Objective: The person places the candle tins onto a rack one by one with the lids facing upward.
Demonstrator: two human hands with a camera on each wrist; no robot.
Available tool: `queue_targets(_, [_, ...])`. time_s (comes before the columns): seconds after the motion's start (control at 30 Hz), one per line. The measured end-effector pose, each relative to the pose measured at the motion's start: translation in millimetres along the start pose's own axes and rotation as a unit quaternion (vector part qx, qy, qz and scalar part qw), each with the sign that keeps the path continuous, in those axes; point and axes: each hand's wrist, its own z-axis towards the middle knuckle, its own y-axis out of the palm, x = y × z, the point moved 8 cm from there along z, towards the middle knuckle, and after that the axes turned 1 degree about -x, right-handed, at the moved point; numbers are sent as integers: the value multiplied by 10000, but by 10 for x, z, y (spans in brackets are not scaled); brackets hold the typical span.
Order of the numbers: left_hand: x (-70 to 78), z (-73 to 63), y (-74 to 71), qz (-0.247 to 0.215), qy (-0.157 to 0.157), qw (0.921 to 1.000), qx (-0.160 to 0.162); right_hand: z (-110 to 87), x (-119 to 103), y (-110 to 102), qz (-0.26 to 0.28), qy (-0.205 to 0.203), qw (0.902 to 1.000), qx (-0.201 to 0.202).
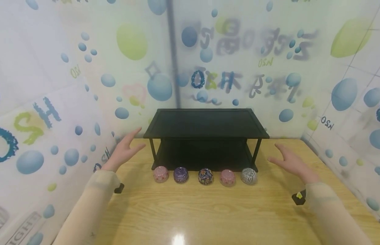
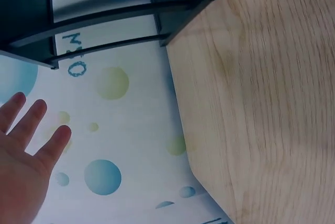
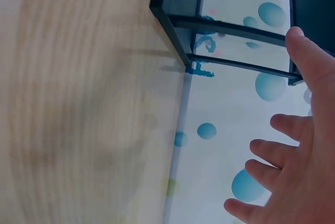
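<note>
My left hand (image 1: 124, 152) is held in the air to the left of a black two-tier shelf (image 1: 205, 124), fingers straight and holding nothing. On the shelf's other side, my right hand (image 1: 290, 162) has its fingers spread, apart from everything. In the right wrist view, the right hand (image 3: 298, 166) shows close to the shelf's end bars. A row of small round tins lies along the shelf's front edge: a pink one (image 1: 161, 174), a purple one (image 1: 181, 175), a dark flowered one (image 1: 205, 176), another pink one (image 1: 228, 177) and a black-and-white patterned one (image 1: 249, 176).
The shelf stands at the back of a wooden table (image 1: 190, 207). Walls covered in a white sheet (image 1: 95, 64) with blue and green dots close in the back and both sides. A dark wrist strap (image 1: 299, 197) hangs below the right wrist.
</note>
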Motion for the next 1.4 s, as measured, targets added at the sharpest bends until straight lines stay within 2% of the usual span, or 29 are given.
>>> queue_targets(0.23, [56,55,95,-104,80,9998,-115,-61,-55,156,349,22,9993,-126])
queue_targets(0.47, [56,95,175,-168,-326,9990,-241,-102,-104,354,469,176,9983,-285])
queue_targets(0.63, [95,128,269,-753,-248,9963,-327,-97,-152,443,576,116,9980,-241])
queue_targets(0.9, [179,147,344,-1403,-32,9901,-98,-103,-246,484,705,-9,9973,-200])
queue_targets(1.17, [123,165,360,-1433,-411,9886,229,-77,-336,455,807,-58,9964,-248])
queue_targets(1.4, [141,193,396,-2082,-260,9773,308,-28,-386,468,937,-75,9951,-295])
